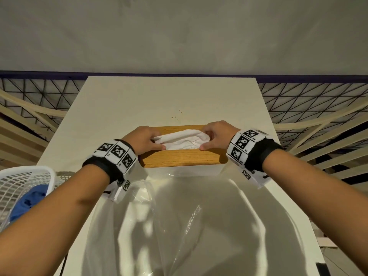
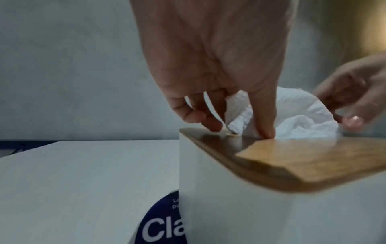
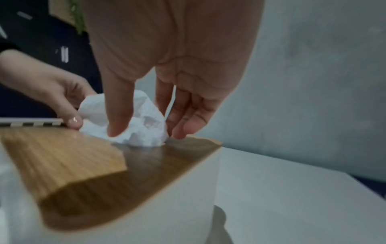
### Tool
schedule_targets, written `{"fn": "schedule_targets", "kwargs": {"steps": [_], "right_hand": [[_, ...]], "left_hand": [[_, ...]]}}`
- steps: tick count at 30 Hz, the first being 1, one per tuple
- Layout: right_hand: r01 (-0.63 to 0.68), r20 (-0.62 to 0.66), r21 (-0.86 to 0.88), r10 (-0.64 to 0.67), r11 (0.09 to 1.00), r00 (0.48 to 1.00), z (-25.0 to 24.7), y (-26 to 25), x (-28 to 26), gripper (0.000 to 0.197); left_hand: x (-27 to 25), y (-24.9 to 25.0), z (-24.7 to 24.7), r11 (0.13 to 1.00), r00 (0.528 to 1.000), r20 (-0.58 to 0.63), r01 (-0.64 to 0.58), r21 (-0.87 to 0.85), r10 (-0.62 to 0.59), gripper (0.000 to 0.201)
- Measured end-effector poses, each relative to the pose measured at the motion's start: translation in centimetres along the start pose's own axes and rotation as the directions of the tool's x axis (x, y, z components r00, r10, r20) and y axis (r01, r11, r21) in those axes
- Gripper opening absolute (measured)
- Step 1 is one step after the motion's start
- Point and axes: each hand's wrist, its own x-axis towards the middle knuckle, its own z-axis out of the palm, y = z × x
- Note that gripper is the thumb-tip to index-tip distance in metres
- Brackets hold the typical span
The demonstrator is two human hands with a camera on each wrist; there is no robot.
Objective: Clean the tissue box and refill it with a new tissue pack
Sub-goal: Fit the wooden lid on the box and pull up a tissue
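Observation:
A white tissue box (image 2: 229,206) with a wooden lid (image 1: 179,158) stands mid-table. A white tissue (image 1: 182,139) bulges up out of the lid's slot. My left hand (image 1: 145,139) pinches the tissue's left end, thumb on the near side and fingers behind. In the left wrist view my left hand (image 2: 240,130) has its thumb pressing the tissue (image 2: 303,118) down at the slot edge. My right hand (image 1: 216,134) pinches the right end the same way. The right wrist view shows my right hand (image 3: 146,132) with the thumb in front of the tissue (image 3: 146,122) and the fingers behind it.
A clear, crumpled plastic wrapper (image 1: 179,216) lies on the white table (image 1: 139,100) just in front of the box; its blue printed label (image 2: 158,227) shows beside the box. A white mesh basket (image 1: 22,188) holding a blue cloth (image 1: 29,198) sits at the left edge.

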Motion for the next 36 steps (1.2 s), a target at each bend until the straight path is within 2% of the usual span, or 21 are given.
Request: {"fn": "schedule_targets", "kwargs": {"steps": [3, 7, 11, 17, 20, 23, 25, 28, 32, 33, 34, 35, 36], "right_hand": [[0.009, 0.032, -0.123, -0.006, 0.992, 0.999, -0.2, 0.5, 0.1, 0.032], [0.013, -0.032, -0.068, -0.015, 0.998, 0.999, -0.7, 0.5, -0.2, 0.023], [0.037, -0.111, 0.063, -0.03, 0.997, 0.993, -0.8, 0.1, -0.5, 0.02], [0.038, -0.186, 0.018, -0.034, 0.999, 0.982, -0.8, -0.3, -0.5, 0.023], [0.022, -0.213, 0.091, -0.002, 0.996, 0.977, -1.2, 0.1, -0.7, 0.023], [-0.041, -0.177, 0.256, 0.088, 0.966, 0.98, -1.1, 0.9, -1.0, 0.025], [-0.08, -0.11, 0.212, 0.105, 0.974, 0.988, -0.9, 1.6, -1.1, 0.025], [-0.079, -0.082, 0.169, 0.094, 0.982, 0.992, -0.6, 2.5, -1.1, 0.02], [-0.105, -0.121, 0.204, 0.131, 0.973, 0.984, -0.5, 2.7, -1.1, 0.017], [-0.089, -0.178, 0.18, 0.121, 0.98, 0.977, -0.6, 2.4, -1.3, 0.019], [-0.067, -0.257, 0.128, 0.099, 0.989, 0.961, -0.5, 2.0, -1.6, 0.031], [-0.044, -0.346, 0.064, 0.063, 0.997, 0.936, -0.2, 1.5, -2.0, 0.038], [0.006, -0.439, 0.008, -0.002, 1.0, 0.898, 0.2, 0.7, -2.6, 0.037]], "left_hand": [[-0.5, -0.1, 0.1, 0.993, 0.999, -0.032, 0.007, -0.117, -0.011, 0.021], [-1.2, -0.4, -0.1, 0.951, 0.997, -0.064, 0.014, -0.308, -0.035, 0.023], [-1.6, -0.5, -0.3, 0.945, 0.996, -0.085, -0.004, -0.327, -0.025, 0.021], [-1.3, -0.6, 0.3, 0.964, 0.992, -0.112, 0.023, -0.266, -0.055, 0.021], [-1.4, -0.8, 0.4, 0.965, 0.993, -0.115, 0.005, -0.261, -0.036, 0.018], [-1.7, -1.3, 0.2, 0.954, 0.992, -0.121, -0.007, -0.299, -0.031, 0.016], [-1.8, -1.8, 0.0, 0.934, 0.993, -0.109, 0.01, -0.357, -0.052, 0.022], [-1.9, -2.1, -0.1, 0.919, 0.989, -0.112, 0.041, -0.392, -0.092, 0.01], [-1.7, -1.9, -0.3, 0.908, 0.963, -0.227, 0.038, -0.417, -0.145, 0.007], [-1.7, -1.6, -0.3, 0.915, 0.943, -0.296, 0.018, -0.403, -0.149, 0.01], [-1.9, -1.1, -0.1, 0.929, 0.911, -0.386, -0.01, -0.37, -0.144, 0.013], [-2.3, -0.3, 0.0, 0.948, 0.871, -0.478, -0.05, -0.315, -0.113, 0.013], [-2.7, 0.5, 0.4, 0.961, 0.841, -0.538, -0.1, -0.257, -0.056, 0.013]]}}
